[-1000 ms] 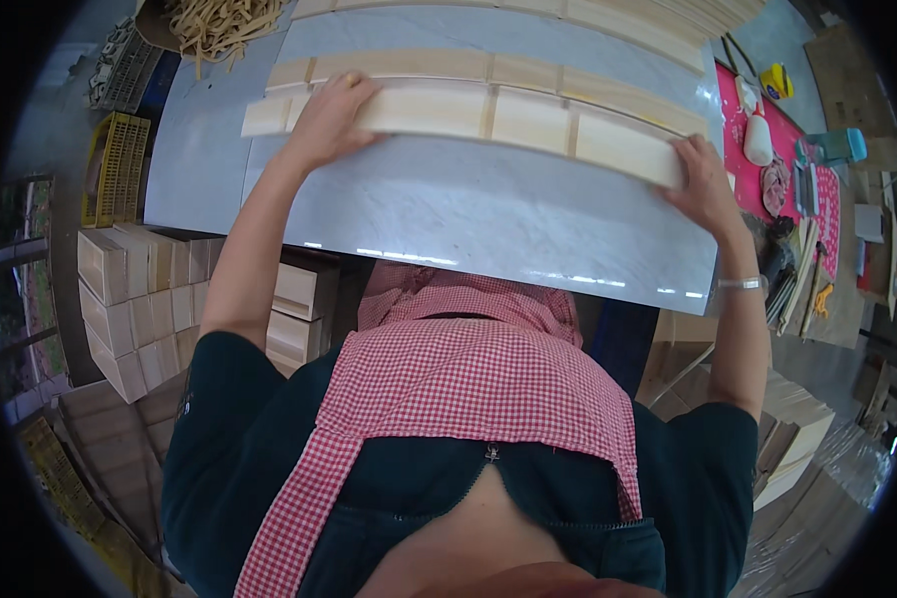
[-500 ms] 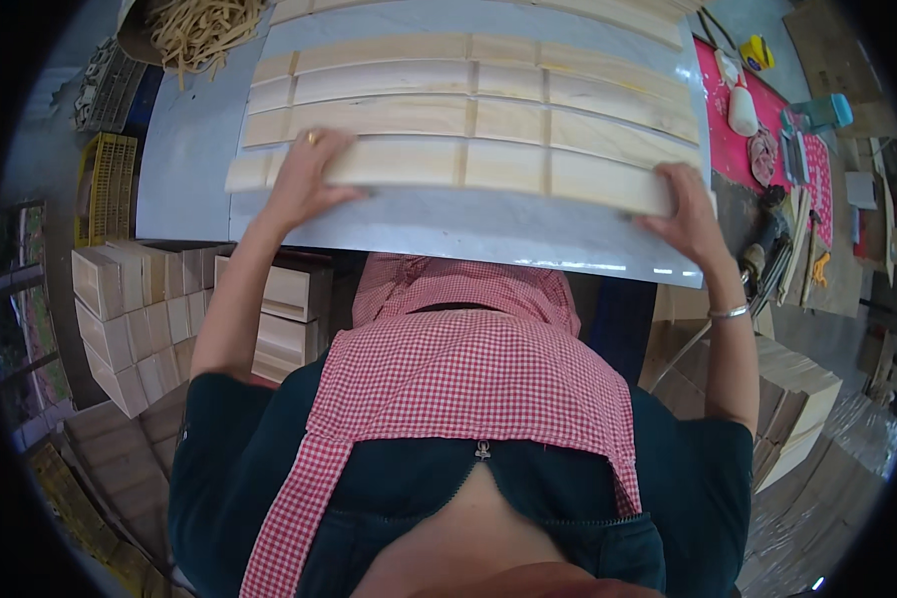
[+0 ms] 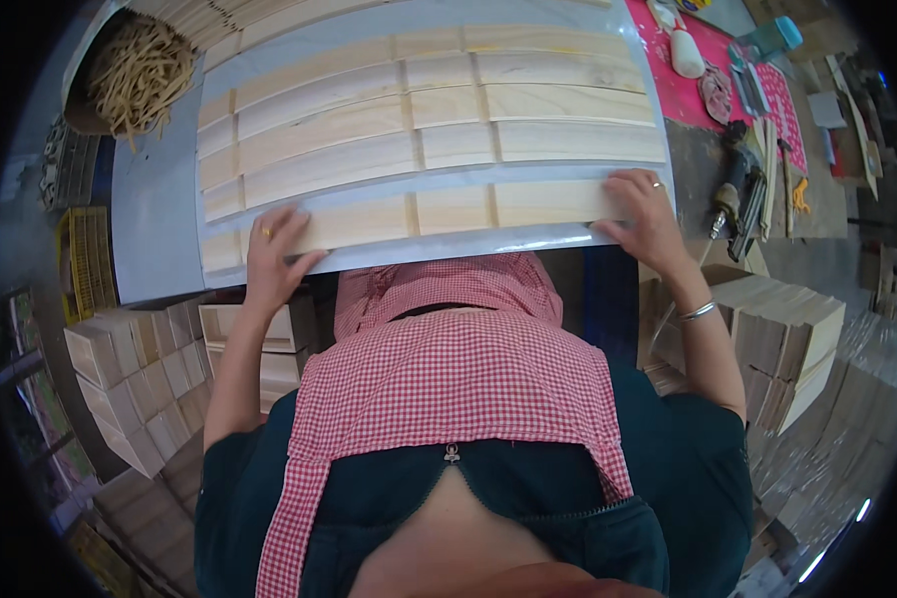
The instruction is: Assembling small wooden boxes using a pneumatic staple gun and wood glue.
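I have both hands at the front strip (image 3: 448, 207), a long pale piece of wood with crosswise grooves, beside the near edge of the worktop (image 3: 154, 214). My left hand (image 3: 267, 261) is near its left end, fingers at the far edge and thumb at the near edge; a short length of wood sticks out past it. My right hand (image 3: 651, 221) straddles the other end the same way. The fingertips blur on my feed, so I cannot tell whether either grip is pinched tight on the wood or only loosely around it.

Beyond a narrow gap I see four rear strips (image 3: 448, 147), grooved alike and set side by side, roughly parallel to the front one. Far left, a box holds tangled tan shavings (image 3: 142, 75).

To my right there is a pink sheet (image 3: 658, 45) with a white bottle (image 3: 685, 55) on it, a teal container (image 3: 772, 38) near that, and a dark power tool (image 3: 733, 171) closer to me. Down on my left, beside a yellow crate (image 3: 83, 259), I have stacked wooden boxes (image 3: 140, 374); another wooden stack (image 3: 792, 334) stands at my right, beyond the bangle (image 3: 698, 311) on the wrist.
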Tool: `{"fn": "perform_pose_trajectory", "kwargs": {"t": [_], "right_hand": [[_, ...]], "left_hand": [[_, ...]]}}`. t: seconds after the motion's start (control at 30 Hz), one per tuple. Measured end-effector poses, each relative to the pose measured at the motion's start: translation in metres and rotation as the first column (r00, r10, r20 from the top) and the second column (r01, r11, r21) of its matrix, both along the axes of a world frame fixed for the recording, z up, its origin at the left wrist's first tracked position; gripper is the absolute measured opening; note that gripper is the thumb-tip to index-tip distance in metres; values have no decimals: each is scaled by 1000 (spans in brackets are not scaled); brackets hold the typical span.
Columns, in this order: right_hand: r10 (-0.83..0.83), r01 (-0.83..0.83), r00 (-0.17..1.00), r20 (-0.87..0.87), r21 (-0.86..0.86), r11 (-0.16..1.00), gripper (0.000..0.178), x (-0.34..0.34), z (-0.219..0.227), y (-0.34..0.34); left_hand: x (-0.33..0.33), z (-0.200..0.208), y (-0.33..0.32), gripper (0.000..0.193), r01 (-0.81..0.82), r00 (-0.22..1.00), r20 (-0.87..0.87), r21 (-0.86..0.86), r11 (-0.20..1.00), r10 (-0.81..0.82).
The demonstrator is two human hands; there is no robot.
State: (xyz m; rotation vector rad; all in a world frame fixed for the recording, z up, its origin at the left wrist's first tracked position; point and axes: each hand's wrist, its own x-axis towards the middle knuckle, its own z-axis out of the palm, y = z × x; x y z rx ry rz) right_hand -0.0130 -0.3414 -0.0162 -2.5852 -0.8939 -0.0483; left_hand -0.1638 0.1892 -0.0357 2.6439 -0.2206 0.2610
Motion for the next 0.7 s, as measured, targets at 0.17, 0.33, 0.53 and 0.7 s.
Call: {"fn": "perform_pose_trajectory", "kwargs": {"t": [0.17,0.33,0.53,0.7], "right_hand": [[-101,95,986,133,45,994,45,3,-11,4],[-377,323,884,277,222,920,38,19,-40,-33],[-648,633,738,188,141,761,33,25,-47,-47],[-694,679,708,130,142,720,33,15,-58,-40]], "left_hand": [[21,-7,-11,55,-46,999,18,-78,996,48],[13,-19,14,55,-186,974,143,84,979,173],[3,-47,92,67,-703,709,127,191,685,693],[-2,-42,91,79,-679,733,37,88,728,679]]}}
